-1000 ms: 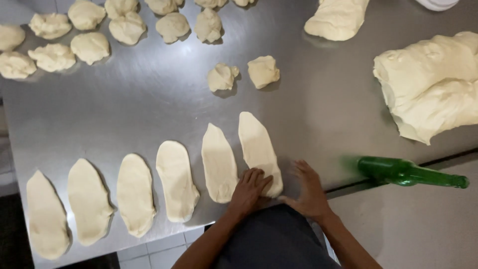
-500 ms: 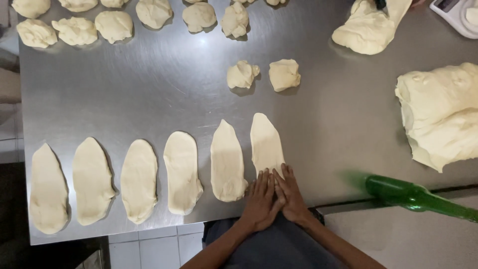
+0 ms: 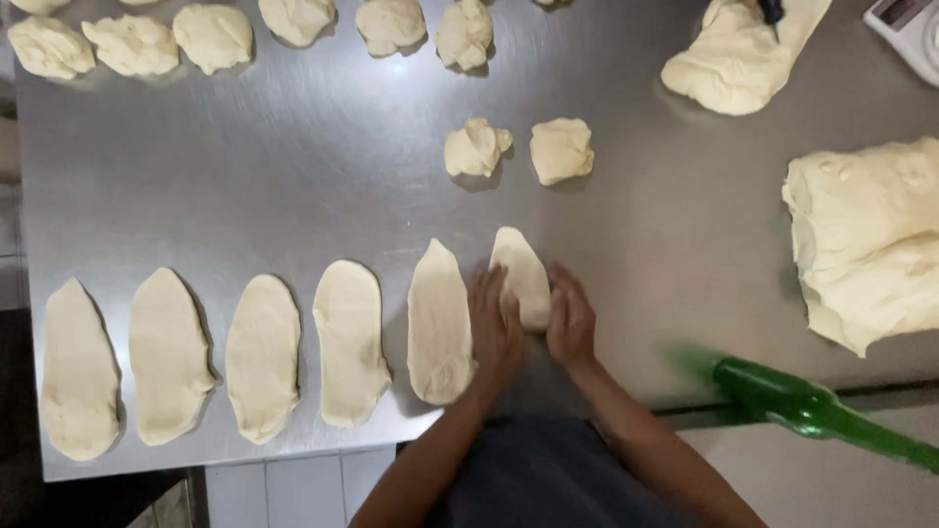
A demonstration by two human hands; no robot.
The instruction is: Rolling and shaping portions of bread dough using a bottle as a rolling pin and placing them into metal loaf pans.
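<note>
Your left hand (image 3: 494,328) and right hand (image 3: 570,321) press flat, palms down and fingers together, on either side of the flattened dough piece (image 3: 523,274) at lower centre of the frame, both touching it, gripping nothing. It lies on the steel table (image 3: 293,166), rightmost in a row of oval dough sheets (image 3: 347,337) along the near edge. Two dough lumps (image 3: 518,149) sit above it. A green bottle (image 3: 812,406) lies at lower right, beside a large dough mass (image 3: 871,240). No containers show.
</note>
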